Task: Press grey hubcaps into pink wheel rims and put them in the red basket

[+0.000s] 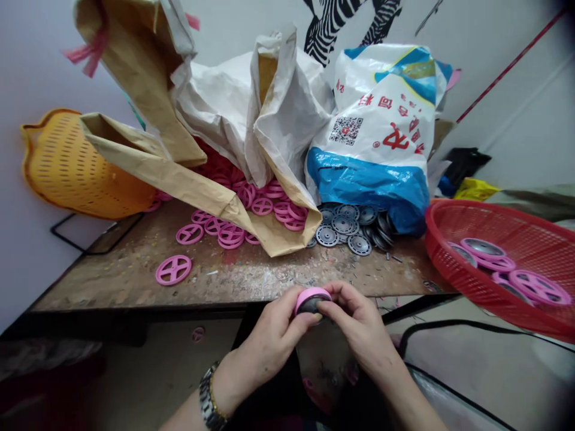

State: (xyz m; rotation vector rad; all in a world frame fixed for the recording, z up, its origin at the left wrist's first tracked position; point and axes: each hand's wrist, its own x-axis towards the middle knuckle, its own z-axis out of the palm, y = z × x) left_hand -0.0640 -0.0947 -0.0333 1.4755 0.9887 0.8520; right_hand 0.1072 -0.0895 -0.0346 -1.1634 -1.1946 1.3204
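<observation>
Facing toward the person, a grey disc (308, 305) is sitting against a pink wheel (313, 293) at the tabletop's near edge, right of its middle. The left hand (274, 329) is gripping the wheel's left side, and the right hand (359, 323) is clasping its right side; both thumbs are resting at the disc's lower side. The disc seems to be lying within the rim, though fingers are partly covering it. A metal-banded watch (210, 398) is circling the left wrist.

Beyond the hands, loose grey discs (345, 225) are lying on the tabletop (269, 281) before a white-and-blue sack (372, 173). Leftward, pink wheels (231, 236) are spilling around an open paper sack (179, 182), while one separate pink wheel (173, 270) is lying near the front-left corner. An orange basket (85, 167) is leaning at the far left. By the right end, a red basket (453, 263) is holding pink wheels and grey discs.
</observation>
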